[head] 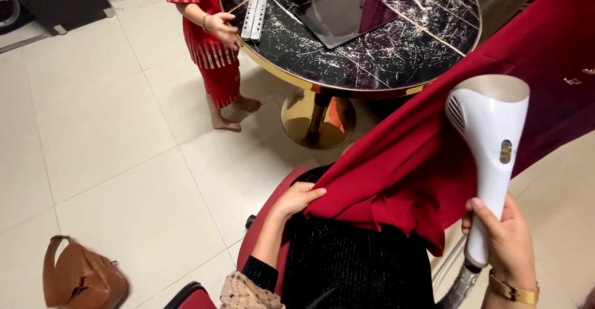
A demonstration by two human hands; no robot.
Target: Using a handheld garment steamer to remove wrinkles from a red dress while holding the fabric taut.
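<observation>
My right hand (505, 244) grips the handle of a white handheld garment steamer (489, 135), its head raised beside a dark red cloth (427, 148). A grey hose (455, 278) hangs from the steamer's base. My left hand (297, 198) pinches the lower left edge of the red cloth and holds it against a black ribbed pad (353, 265) on a red chair. The cloth stretches up to the upper right of the view.
A round black marble table (384, 55) with a gold rim and base stands ahead, bearing a dark tablet (344, 14) and a grey folded stand (255, 8). Another person in red clothes (207, 42) stands barefoot at it. A brown bag (80, 278) lies on the tiled floor.
</observation>
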